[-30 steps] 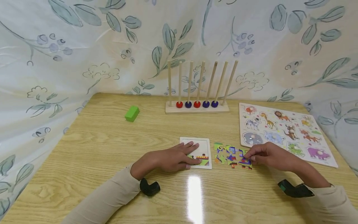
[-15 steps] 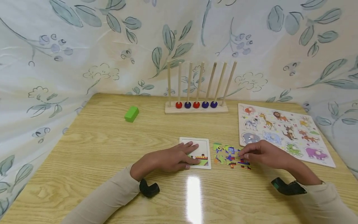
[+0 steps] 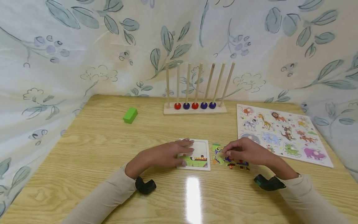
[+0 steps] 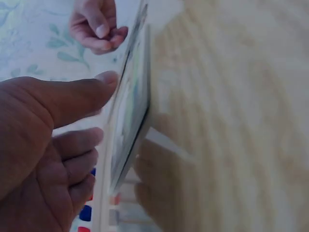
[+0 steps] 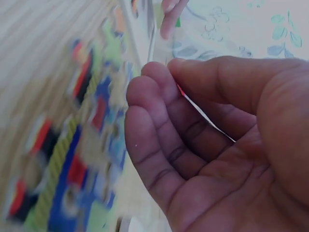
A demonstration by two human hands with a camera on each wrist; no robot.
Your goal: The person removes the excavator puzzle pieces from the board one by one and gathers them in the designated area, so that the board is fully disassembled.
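Note:
My left hand [image 3: 165,154] is spread over the left part of a small white puzzle tray [image 3: 202,148], its fingers fairly straight. Along the tray's lower part lie fitted green pieces and a red-and-yellow strip [image 3: 199,158]. In the left wrist view the thumb [image 4: 82,99] is close over the tray's surface. To the tray's right, my right hand [image 3: 249,152] pinches a puzzle piece [image 5: 181,91] between thumb and forefinger; only a red sliver of it shows. Beneath that hand, several loose puzzle pieces [image 3: 240,165] lie grouped on the table, partly hidden.
A wooden peg stand [image 3: 195,111] with red and blue beads stands at the back. Right of it lies a white animal puzzle board [image 3: 279,133], its near left corner close to my right hand. A green block [image 3: 130,115] sits at the back left of the wooden table [image 3: 112,143].
My right hand has moved left across the loose pieces towards the tray. My left hand has lifted and drawn back slightly left, uncovering more of the green pieces.

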